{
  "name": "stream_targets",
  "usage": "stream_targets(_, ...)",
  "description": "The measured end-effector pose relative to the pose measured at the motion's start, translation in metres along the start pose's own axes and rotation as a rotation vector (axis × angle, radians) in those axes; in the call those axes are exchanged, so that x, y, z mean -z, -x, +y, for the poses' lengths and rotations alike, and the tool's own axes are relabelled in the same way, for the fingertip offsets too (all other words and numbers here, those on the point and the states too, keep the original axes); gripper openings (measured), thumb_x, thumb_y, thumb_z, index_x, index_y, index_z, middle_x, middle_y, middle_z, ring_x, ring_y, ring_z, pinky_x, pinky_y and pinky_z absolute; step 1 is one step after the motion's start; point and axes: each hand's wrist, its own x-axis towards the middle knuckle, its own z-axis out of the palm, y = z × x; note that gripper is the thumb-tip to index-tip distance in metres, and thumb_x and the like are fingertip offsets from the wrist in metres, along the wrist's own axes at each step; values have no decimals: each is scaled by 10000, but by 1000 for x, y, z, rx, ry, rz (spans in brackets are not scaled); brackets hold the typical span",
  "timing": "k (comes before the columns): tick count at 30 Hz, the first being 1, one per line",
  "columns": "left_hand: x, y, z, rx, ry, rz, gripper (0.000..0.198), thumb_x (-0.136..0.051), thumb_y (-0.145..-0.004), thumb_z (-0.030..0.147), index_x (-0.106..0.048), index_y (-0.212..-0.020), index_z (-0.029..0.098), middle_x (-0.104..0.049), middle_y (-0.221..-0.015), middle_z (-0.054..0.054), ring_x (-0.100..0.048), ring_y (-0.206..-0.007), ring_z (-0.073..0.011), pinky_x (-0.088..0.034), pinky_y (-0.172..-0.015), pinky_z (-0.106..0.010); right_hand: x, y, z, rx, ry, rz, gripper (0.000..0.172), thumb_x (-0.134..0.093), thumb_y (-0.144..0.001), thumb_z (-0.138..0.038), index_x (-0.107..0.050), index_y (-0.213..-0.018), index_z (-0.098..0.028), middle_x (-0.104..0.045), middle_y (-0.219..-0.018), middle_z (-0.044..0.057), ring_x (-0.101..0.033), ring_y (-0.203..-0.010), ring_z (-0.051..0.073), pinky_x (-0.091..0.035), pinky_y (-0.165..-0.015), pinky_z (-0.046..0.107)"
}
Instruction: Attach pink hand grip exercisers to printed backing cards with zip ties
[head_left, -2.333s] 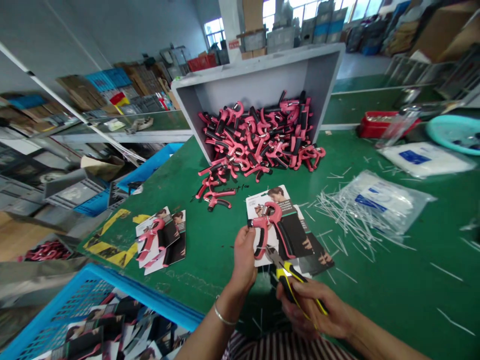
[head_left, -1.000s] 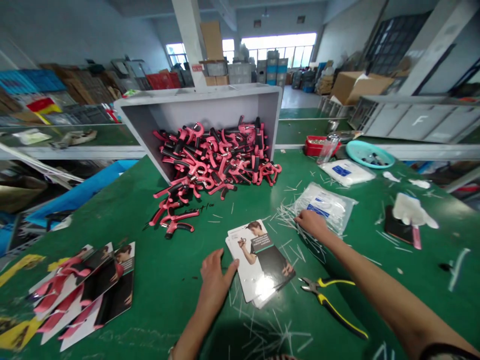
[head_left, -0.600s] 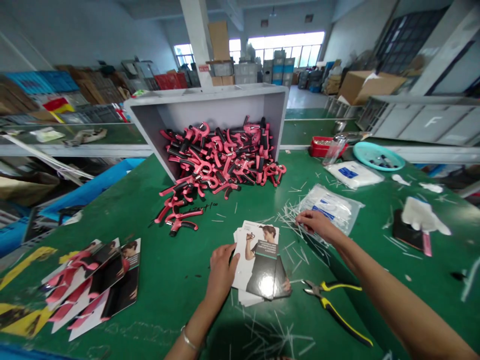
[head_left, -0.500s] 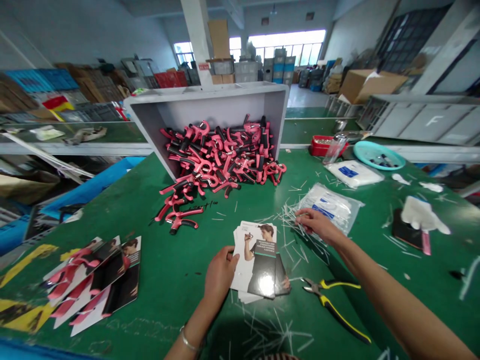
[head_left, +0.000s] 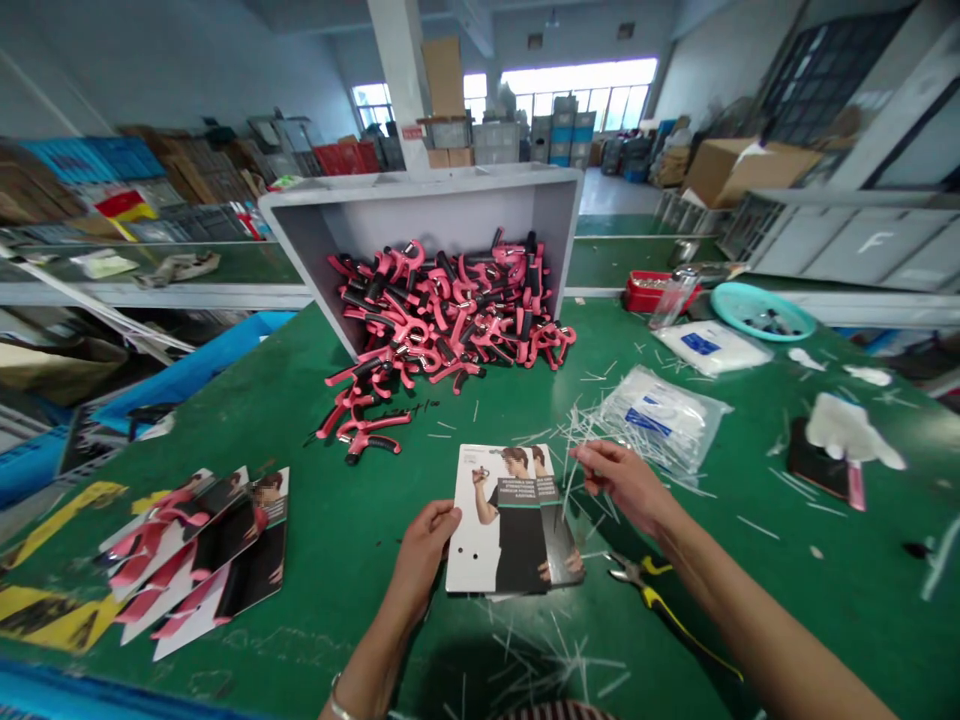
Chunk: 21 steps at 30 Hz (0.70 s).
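Observation:
My left hand is closed on the left edge of a printed backing card, which has two small holes low on its white side. More cards lie under it and jut out to the right. Between the thumb and fingers of my right hand is a thin clear cable tie, just right of the cards. Loose cable ties are heaped behind that hand. Yellow-and-black cutting pliers lie below my right hand, partly covered by the forearm.
A grey crate lies on its side, spilling pink-and-black hand grips. Carded hand grips overlap at left. At right are a bag of cable ties, a white glove, a turquoise tray and a red box.
My left hand has shifted the top card left, off the cards beneath, and its holes now show. My right hand has come away from the heap towards the cards with a cable tie.

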Motion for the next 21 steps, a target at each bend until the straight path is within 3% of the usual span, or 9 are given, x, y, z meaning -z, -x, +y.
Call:
stream_targets(4,2,4,-5,10,-4,-12,356,-720,-736,437,-648,-946,159,-716,-795,-28,-651,-642,-148,-498,-577,-231,-23,16,-7,-86,14,-156,299,-670,-844,-447,-653,-862,-150,-590,-643,-25,-481,-462,62,-395,-453,198)
stream_targets(10,2,8,-11,9,49,-26,384,-716,-750,450,-639,-979,151,-725,-836,-48,-656,-652,-156,-508,-593,-251,-47,30,-1,-132,98,-240,309,-626,-864,-469,-619,-902,-163,-692,-749,18,-572,-446,85,-449,-417,204)
stream_targets(14,-7,6,-8,-22,42,-53,399,-763,-704,416,-660,-979,146,-737,-875,-63,-670,-700,-173,-502,-621,-251,-56,35,2,-92,127,-275,294,-634,-867,-435,-581,-988,-173,-707,-776,24,-661,-557,130,-527,-512,239)
stream_targets(18,-8,3,10,-82,23,-82,361,-736,-725,382,-660,-989,149,-726,-842,-36,-626,-612,-134,-460,-565,-215,-58,36,-8,84,159,-162,221,-554,-935,-405,-548,-908,-186,-705,-716,21,-662,-560,134,-538,-559,254)
stream_targets(21,6,7,24,-90,79,-77,386,-692,-767,363,-616,-1092,168,-712,-805,-10,-599,-561,-112,-445,-548,-203,-63,36,-14,312,126,9,150,-544,-952,-357,-538,-963,-208,-721,-856,36,-696,-653,159,-569,-612,297)
